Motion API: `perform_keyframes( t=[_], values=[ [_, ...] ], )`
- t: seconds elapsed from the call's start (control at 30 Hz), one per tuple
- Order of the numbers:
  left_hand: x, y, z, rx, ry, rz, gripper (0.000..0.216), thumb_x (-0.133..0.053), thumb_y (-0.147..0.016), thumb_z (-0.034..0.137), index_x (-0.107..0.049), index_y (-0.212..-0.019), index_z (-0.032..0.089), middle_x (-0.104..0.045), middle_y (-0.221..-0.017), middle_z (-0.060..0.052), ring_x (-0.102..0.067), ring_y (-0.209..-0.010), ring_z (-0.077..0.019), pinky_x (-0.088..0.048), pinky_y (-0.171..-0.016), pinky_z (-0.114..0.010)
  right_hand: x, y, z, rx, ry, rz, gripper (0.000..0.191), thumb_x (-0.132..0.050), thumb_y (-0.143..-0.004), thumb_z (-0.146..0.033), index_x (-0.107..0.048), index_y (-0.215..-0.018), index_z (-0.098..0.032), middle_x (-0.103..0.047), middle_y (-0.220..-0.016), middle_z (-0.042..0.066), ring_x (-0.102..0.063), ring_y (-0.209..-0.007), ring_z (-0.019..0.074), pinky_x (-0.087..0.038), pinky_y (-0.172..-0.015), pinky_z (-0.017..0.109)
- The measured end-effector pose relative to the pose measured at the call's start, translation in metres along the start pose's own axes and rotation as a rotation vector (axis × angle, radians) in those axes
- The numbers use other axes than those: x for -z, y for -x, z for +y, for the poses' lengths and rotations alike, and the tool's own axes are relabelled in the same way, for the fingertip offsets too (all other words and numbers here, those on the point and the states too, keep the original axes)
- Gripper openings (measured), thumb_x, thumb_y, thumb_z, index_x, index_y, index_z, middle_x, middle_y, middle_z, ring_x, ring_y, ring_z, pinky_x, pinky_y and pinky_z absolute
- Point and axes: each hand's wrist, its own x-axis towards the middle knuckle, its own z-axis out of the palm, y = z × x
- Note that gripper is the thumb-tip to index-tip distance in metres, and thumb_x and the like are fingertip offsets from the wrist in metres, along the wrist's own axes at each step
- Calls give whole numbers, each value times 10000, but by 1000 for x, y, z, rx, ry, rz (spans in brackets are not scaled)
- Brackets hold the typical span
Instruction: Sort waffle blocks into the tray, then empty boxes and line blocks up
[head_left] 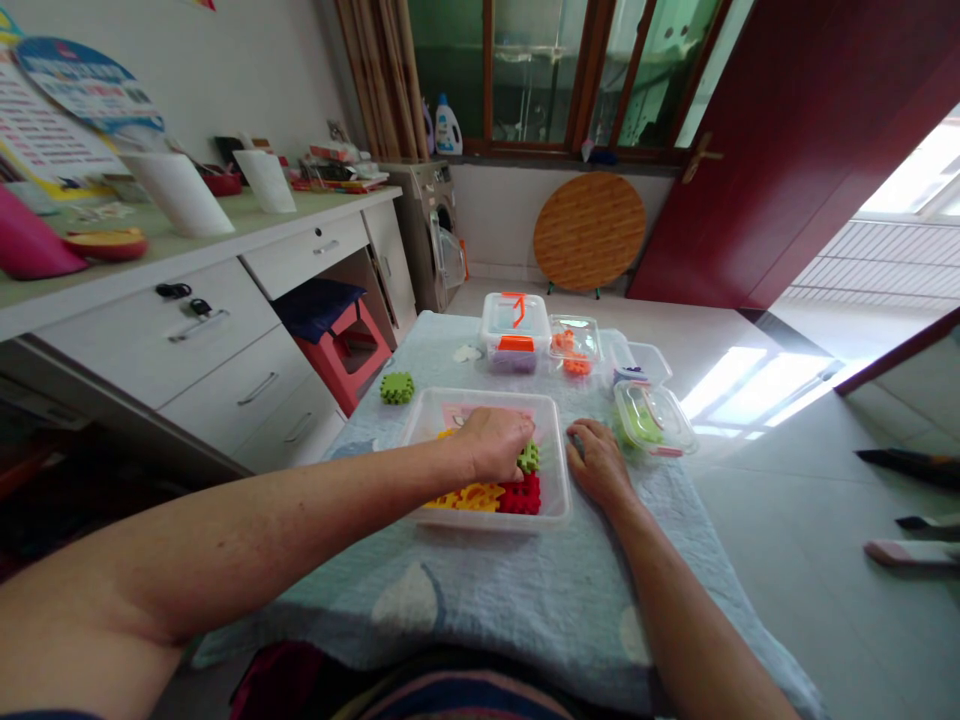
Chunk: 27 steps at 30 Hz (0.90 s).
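My left hand (495,443) reaches into a clear plastic tray (559,480), its fingers closed on a green block with notched edges (529,458). Below that hand, red notched pieces (521,494) and yellow notched pieces (469,498) lie side by side in the tray. Just right of the tray, my right hand (600,462) rests on the cloth with thumb and fingers apart, holding nothing. Another green notched block (397,388) sits on the cloth beyond the tray's left corner.
A lidded box with orange clips (515,335) stands at the table's far side. Beside it are containers of orange pieces (576,345), purple pieces (637,365) and green pieces (652,420). A red stool (341,345) stands left of the cloth-covered table (480,590).
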Motion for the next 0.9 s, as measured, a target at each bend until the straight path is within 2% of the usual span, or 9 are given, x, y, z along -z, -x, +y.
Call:
perform_keyframes(
  t=[0.27, 0.37, 0.5, 0.63, 0.8, 0.9],
  values=[
    [7, 4, -2, 12, 24, 15, 511, -800, -636, 486, -613, -1039, 233, -734, -1043, -95, -693, -963, -299, -528, -734, -349, 0, 0, 1, -6, 9, -14, 241, -493, -835, -200, -652, -1015, -180, -637, -1128, 123, -561, -1090, 262, -413, -1020, 411],
    [16, 12, -5, 7, 49, 30, 530, -793, -657, 433, -604, -1119, 254, -731, -1091, -78, -684, -1005, -291, -514, -762, -337, 0, 0, 1, -8, 3, -12, 237, -495, -833, -197, -650, -1012, -189, -639, -1123, 119, -559, -1092, 263, -414, -1016, 417],
    [24, 24, -13, 58, 77, 26, 645, -773, -677, 420, -559, -1282, 343, -721, -1155, -39, -668, -1057, -275, -500, -776, -313, 0, 0, 1, -11, -9, -15, 237, -491, -836, -200, -651, -1011, -191, -640, -1119, 117, -561, -1079, 259, -422, -999, 417],
    [19, 33, -25, 91, 46, -3, 822, -789, -651, 416, -466, -1407, 397, -716, -1172, -37, -663, -1067, -293, -504, -773, -324, -1, 0, 2, -15, -11, -14, 236, -493, -839, -211, -650, -1015, -194, -636, -1129, 115, -558, -1088, 262, -421, -1003, 424],
    [7, 34, -33, 126, -37, -31, 721, -800, -624, 463, -581, -1300, 340, -726, -1060, -70, -654, -1007, -313, -513, -788, -355, -2, 0, 3, -20, -5, -19, 242, -493, -837, -208, -650, -1019, -188, -635, -1134, 120, -557, -1097, 264, -419, -1010, 420],
    [3, 31, -31, 76, -44, -22, 745, -812, -624, 470, -575, -1313, 311, -721, -1084, -84, -637, -1024, -313, -513, -805, -355, -2, 0, 3, -21, -3, -16, 240, -498, -833, -209, -651, -1017, -190, -634, -1135, 118, -558, -1101, 264, -417, -1014, 421]
  ],
)
